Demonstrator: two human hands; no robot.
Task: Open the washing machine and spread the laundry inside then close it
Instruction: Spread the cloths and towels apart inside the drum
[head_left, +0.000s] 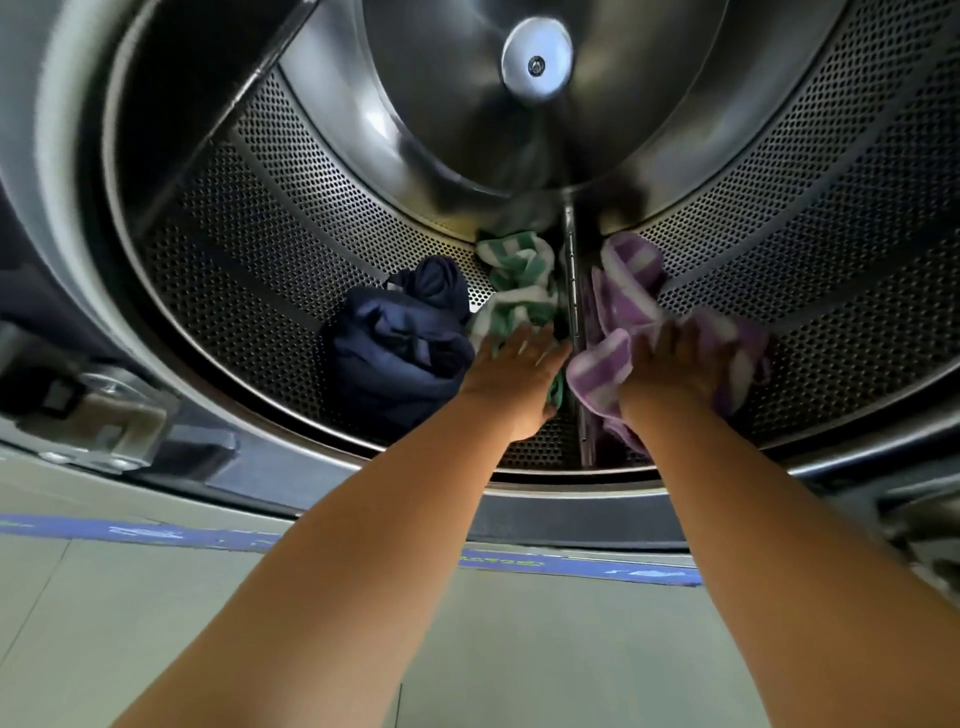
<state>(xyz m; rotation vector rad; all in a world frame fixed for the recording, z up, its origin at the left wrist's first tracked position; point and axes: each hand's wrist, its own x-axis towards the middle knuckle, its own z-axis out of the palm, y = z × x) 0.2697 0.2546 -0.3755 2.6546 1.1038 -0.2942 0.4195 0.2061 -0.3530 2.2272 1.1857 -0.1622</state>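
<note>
Inside drum (270, 218) — right hand (675, 364) gripping purple towel (623, 291), left hand (511, 379) flat, fingertips blurred.

Two bare forearms are seen from the head-worn camera. No sleeve, cuff, glove, watch, bracelet or ring is visible on either limb. The left hand (511, 382) is shown from its back, the fingers and thumb appearing unadorned. The right hand (675, 366) is rendered blurred, so nails and finer surface detail cannot be told.
</note>
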